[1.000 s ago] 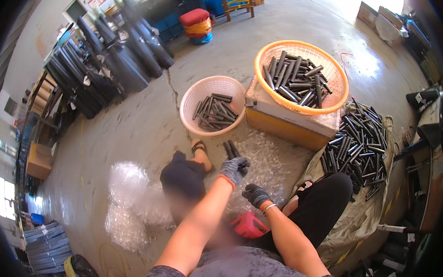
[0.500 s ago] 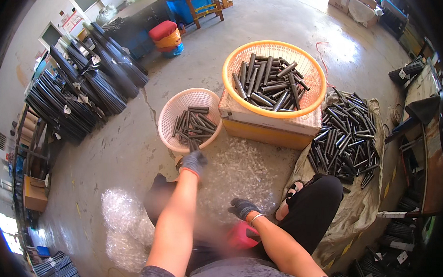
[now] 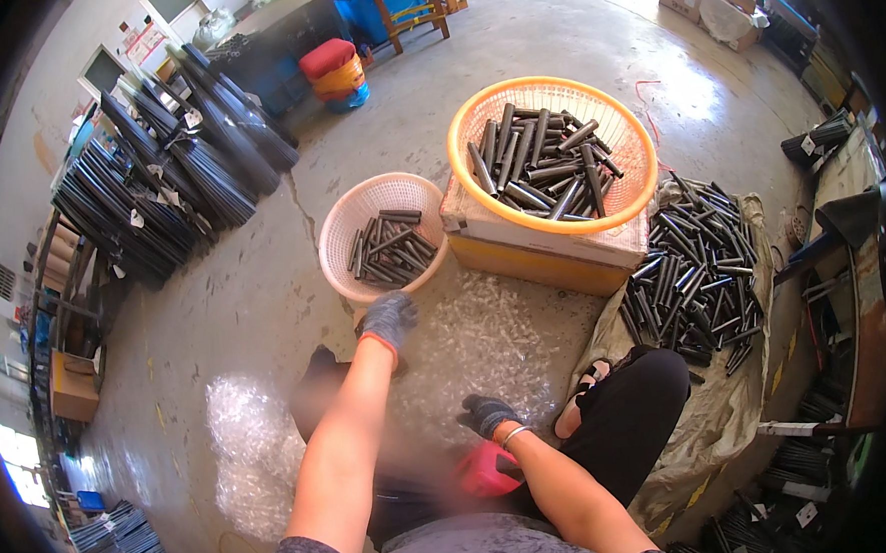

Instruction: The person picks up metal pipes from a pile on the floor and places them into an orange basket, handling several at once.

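My left hand [image 3: 390, 319], in a dark glove with a red cuff, hovers just below the near rim of a pink plastic basket [image 3: 335, 232] that holds several short dark metal tubes [image 3: 391, 249]. No tube shows in its fingers. My right hand [image 3: 485, 412], also gloved, rests low over the floor among clear plastic scraps [image 3: 496, 324], fingers down and holding nothing. A larger orange basket [image 3: 460, 125] full of the same tubes sits on a cardboard box [image 3: 531, 242] to the right.
A loose pile of dark tubes [image 3: 698, 273] lies on a sack at my right, beside my black-clad leg [image 3: 636, 417]. Bundles of long dark pipes [image 3: 157, 181] lie at the far left. A red object [image 3: 488, 469] sits between my knees. Stacked stools [image 3: 332, 72] stand at the back.
My left hand carried two dark tubes up to the pink basket and now shows none. My right hand stayed low near the floor.
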The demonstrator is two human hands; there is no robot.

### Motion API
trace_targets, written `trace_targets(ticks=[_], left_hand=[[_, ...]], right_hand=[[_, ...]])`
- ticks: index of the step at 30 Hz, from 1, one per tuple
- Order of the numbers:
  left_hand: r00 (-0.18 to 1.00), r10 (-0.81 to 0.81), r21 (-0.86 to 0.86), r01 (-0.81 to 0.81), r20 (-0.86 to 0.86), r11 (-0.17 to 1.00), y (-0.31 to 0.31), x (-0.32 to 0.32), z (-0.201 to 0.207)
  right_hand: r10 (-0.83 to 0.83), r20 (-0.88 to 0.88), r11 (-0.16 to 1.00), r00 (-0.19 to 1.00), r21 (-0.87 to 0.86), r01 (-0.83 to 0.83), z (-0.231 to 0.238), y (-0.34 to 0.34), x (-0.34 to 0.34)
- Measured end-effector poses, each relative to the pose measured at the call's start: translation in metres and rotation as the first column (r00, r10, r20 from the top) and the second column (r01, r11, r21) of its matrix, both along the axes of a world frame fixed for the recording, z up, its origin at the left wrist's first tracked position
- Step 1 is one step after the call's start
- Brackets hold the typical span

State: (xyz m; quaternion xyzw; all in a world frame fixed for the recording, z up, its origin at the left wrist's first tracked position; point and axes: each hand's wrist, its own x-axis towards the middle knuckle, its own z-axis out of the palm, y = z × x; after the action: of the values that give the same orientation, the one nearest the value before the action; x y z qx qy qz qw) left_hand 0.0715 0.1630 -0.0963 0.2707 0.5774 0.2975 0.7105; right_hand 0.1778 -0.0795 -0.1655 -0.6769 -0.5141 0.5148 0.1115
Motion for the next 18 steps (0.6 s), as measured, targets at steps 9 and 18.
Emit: trace_targets(ticks=[9, 18], left_hand=[[0.857, -0.154, 0.709, 0.497, -0.492, 0.500, 0.017, 0.089, 0.092], [0.567, -0.001, 0.560, 0.813, -0.824, 0.159, 0.039, 0.217, 0.128]], right_hand=[[0.168, 0.013, 0.973, 0.986, 0.162, -0.168, 0.002, 0.008, -0.016], [0.364, 0.119, 0.866, 0.924, 0.323, -0.383, 0.078, 0.010, -0.016]])
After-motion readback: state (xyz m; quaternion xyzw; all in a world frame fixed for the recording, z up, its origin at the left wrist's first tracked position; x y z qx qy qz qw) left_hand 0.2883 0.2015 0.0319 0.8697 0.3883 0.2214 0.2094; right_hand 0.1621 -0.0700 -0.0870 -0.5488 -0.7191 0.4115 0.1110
